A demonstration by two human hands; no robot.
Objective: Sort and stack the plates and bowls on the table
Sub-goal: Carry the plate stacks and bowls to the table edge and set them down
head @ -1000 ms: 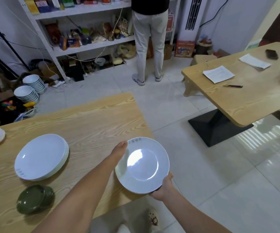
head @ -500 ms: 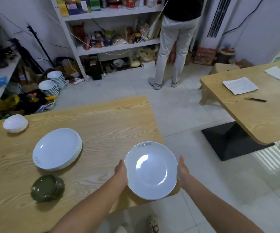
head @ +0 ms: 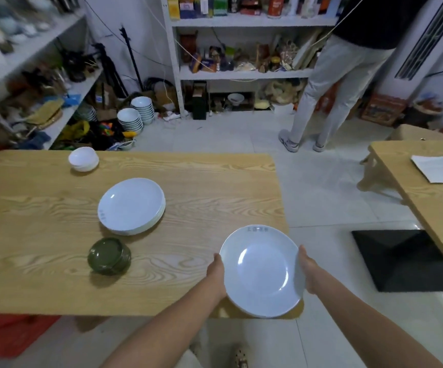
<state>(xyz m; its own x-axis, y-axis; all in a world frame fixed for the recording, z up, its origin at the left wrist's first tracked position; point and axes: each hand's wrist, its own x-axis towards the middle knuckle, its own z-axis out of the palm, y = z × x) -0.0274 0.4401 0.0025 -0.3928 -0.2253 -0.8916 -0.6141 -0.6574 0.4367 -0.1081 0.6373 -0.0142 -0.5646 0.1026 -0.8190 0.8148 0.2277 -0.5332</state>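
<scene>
Plate point(head: 261, 272) with illegible rim lettering point(head: 257, 229)

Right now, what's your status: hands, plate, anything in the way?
Left hand, right hand grip white plate by opposite edges, over table corner. Plate stack sits to its left. Only bare wood between; green bowls off the line.

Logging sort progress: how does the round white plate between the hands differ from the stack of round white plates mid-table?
The round white plate is gripped by left hand and right hand over the near right corner of the wooden table; the stack of white plates lies untouched mid-table. The plate's rim print points away; the stack's, near-left. Both white, face up.
</scene>
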